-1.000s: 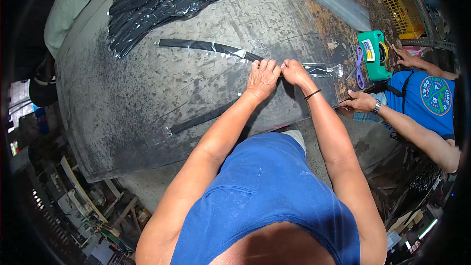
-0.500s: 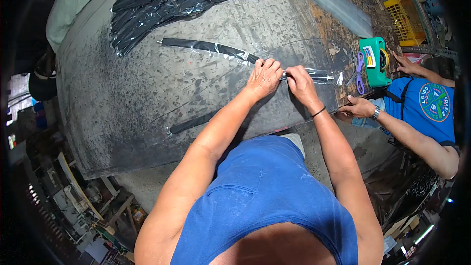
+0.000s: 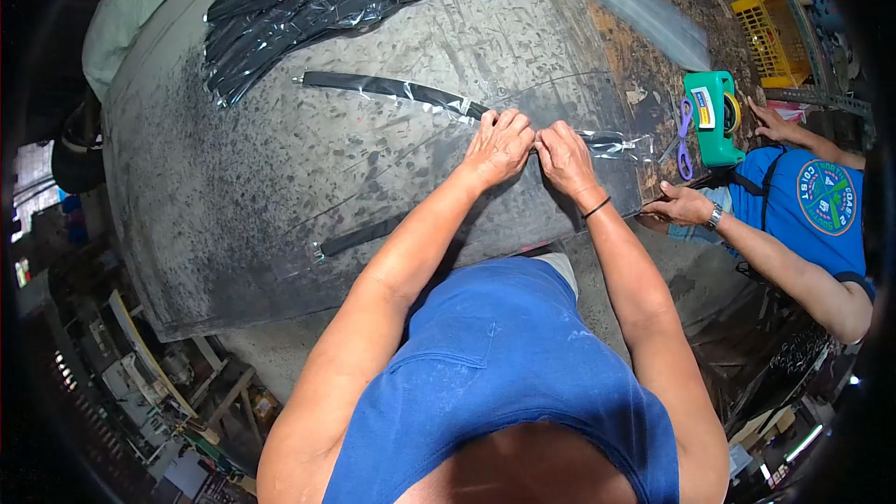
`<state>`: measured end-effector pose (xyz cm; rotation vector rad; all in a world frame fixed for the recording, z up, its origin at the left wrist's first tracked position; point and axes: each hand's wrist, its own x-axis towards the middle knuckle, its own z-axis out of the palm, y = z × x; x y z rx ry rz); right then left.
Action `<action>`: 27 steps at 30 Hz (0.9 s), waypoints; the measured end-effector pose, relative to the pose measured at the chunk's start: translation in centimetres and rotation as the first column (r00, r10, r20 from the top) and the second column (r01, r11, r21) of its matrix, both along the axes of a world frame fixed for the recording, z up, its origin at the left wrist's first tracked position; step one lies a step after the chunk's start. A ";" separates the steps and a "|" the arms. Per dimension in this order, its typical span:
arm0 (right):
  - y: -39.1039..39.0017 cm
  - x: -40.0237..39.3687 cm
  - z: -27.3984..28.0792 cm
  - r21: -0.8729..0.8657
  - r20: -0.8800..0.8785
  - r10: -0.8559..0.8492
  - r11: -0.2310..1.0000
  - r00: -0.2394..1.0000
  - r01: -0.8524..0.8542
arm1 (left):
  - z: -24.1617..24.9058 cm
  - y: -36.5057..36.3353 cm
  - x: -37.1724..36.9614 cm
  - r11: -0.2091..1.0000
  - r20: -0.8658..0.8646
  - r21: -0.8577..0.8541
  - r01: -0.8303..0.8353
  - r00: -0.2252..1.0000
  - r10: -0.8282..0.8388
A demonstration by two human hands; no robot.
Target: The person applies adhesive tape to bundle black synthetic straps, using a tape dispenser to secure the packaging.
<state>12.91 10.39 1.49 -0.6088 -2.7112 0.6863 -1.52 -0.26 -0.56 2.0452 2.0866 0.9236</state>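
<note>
A black suspender strap [image 3: 387, 87] with metal clips at its ends lies across the table, partly in clear plastic film. My left hand [image 3: 501, 147] is closed on its middle, fingers pinched together. Close beside it, my right hand [image 3: 563, 155] pinches the same strap. Beyond the right hand, the wrapped end [image 3: 605, 143] runs to a clip on the right. The part between my fingers is hidden. Another black strap [image 3: 359, 239] lies nearer me, partly behind my left forearm.
Several wrapped black suspenders [image 3: 317, 14] are piled at the back left. Clear plastic sleeves [image 3: 625, 2] lie at the back right. Purple scissors [image 3: 685, 140] rest beside a green tape dispenser [image 3: 712, 119]. Another person's hand [image 3: 686, 203] touches the table's right edge [image 3: 644, 210].
My right hand has shifted slightly left and its fingers are drawn closer to my left hand. The strap and the other person's hands stay nearly in place.
</note>
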 end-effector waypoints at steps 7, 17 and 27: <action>0.9 -0.9 -0.9 -0.157 0.193 -0.042 0.985 0.980 0.073 | -0.4 -0.7 0.3 0.999 -0.073 0.006 -0.052 0.996 0.052; 0.7 -1.6 -1.2 -0.172 0.294 -0.107 0.972 0.950 0.162 | 1.4 -5.3 3.4 0.992 -0.182 -0.097 -0.075 0.982 0.056; 0.9 -1.9 -1.1 -0.180 0.332 -0.109 0.968 0.937 0.176 | 2.0 -3.9 5.3 0.946 -0.170 -0.241 -0.215 0.969 0.177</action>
